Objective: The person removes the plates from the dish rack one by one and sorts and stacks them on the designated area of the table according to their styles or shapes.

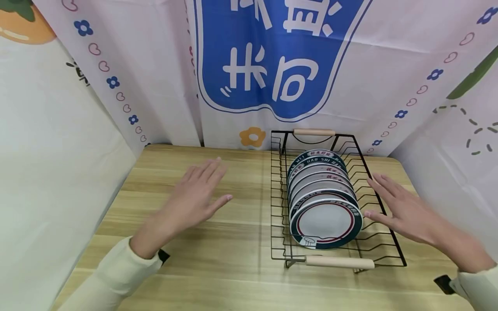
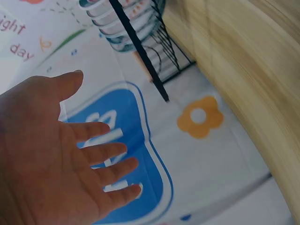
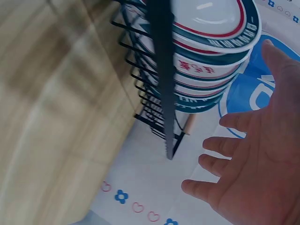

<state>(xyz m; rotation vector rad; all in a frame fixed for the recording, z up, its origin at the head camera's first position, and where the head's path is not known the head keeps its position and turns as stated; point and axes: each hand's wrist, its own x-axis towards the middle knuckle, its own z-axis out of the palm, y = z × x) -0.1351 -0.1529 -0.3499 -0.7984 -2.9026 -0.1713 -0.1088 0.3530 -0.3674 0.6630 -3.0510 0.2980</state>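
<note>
On the table [image 1: 233, 272], right of centre: one wire rack [image 1: 339, 262]; in it, one row of tilted dishes [image 1: 326, 221], its long axis running away from me. My right hand [image 1: 404, 209]: the nearer, just beside the dishes, which lie to its left; fingers straight, parted, holding nothing. My left hand [image 1: 196, 192]: well apart, dishes to its right; fingers likewise extended, parted, unladen.

In the head view, motion blur softens the left hand [image 1: 194, 194]; beyond its fingers, the top edge cuts through the blue emblem [image 1: 268, 47]. Left of the right fingers [image 1: 383, 188], the front plate [image 1: 326, 222] hides most of the rear plates [image 1: 320, 178]. Whether those fingertips touch the wire dish rack [image 1: 271, 194] cannot be told.
</note>
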